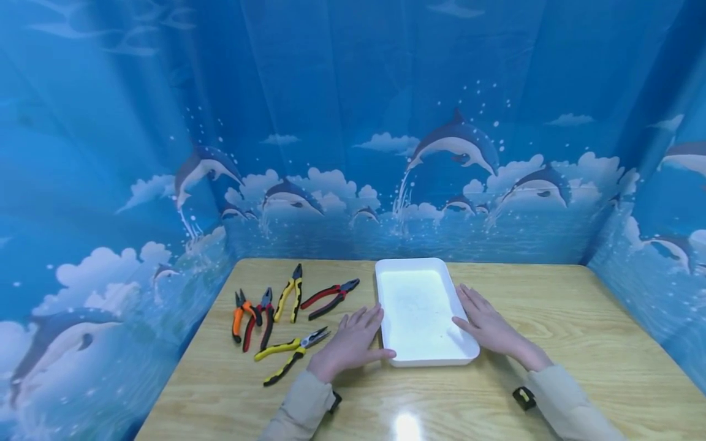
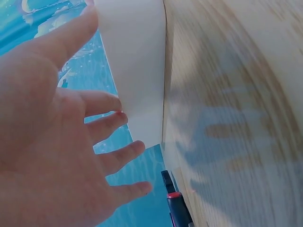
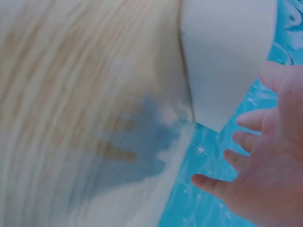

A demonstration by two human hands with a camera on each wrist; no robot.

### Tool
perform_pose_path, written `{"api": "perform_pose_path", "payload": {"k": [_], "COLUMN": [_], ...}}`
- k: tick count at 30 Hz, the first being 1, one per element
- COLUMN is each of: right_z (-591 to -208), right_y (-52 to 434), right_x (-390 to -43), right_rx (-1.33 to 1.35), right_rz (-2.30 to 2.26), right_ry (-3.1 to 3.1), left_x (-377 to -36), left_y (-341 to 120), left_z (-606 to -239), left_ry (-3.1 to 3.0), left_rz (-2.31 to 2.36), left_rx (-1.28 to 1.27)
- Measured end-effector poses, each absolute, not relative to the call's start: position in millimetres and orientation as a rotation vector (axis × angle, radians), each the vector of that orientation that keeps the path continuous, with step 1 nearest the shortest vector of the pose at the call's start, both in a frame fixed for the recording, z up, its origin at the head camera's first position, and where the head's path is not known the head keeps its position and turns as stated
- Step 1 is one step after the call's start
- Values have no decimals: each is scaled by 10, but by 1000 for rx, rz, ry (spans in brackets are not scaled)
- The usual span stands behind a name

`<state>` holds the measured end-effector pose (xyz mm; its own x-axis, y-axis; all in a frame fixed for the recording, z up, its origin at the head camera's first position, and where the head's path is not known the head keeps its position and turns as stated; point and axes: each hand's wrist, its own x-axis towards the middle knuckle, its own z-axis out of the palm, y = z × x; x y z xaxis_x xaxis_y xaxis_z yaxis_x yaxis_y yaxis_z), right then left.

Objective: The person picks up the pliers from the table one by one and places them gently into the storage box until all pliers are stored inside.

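The head view is bright, with a white glare spot (image 1: 407,425) on the tabletop (image 1: 551,312) and a washed-out tray (image 1: 419,312); both wrist views look hazy, with soft bluish shadows (image 3: 137,146).

The left hand (image 1: 353,344) and right hand (image 1: 491,327) are bare. The left sleeve (image 1: 303,404), nearer the table's (image 1: 551,306) left edge, and the right sleeve (image 1: 568,401), nearer its right edge, are plain greyish beige, long and softly creased. A small black left device (image 1: 335,402) shows beside one cuff; the boxy black right device (image 1: 524,398) bears a yellow-green patch.
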<state>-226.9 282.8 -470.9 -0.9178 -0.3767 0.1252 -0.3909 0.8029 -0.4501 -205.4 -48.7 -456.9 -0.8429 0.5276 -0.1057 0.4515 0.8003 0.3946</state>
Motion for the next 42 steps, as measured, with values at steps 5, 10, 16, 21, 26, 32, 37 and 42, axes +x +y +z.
{"api": "perform_pose_path", "payload": {"k": [5, 10, 16, 21, 26, 32, 37, 42], "right_z": [-4640, -4642, -4613, -4609, -4626, -4659, -4673, -4665], "right_y": [2853, 2850, 2811, 2783, 2771, 2778, 2781, 2771], "right_x": [-2174, -2100, -2051, -2049, -2045, -2019, -2000, -1991], "right_rx": [643, 621, 602, 590, 584, 569, 555, 569], "right_rz": [623, 493, 446, 428, 427, 447, 470, 460], "right_ry": [-2948, -2989, -3008, -3019, -3014, -3000, -3009, -2996], "left_x": [-2058, -2059, -2055, -2066, -2071, -2068, -2057, -2054], "left_y": [-491, -500, -508, -522, -537, -527, -508, -507], "left_z": [-4556, -4546, -4552, -4558, -4558, -4571, -4572, -4568], "left_ry": [2781, 2768, 2765, 2761, 2745, 2728, 2729, 2740], "left_rz": [532, 569, 573, 590, 609, 617, 612, 593], "left_rx": [776, 773, 775, 774, 772, 761, 745, 742]}}
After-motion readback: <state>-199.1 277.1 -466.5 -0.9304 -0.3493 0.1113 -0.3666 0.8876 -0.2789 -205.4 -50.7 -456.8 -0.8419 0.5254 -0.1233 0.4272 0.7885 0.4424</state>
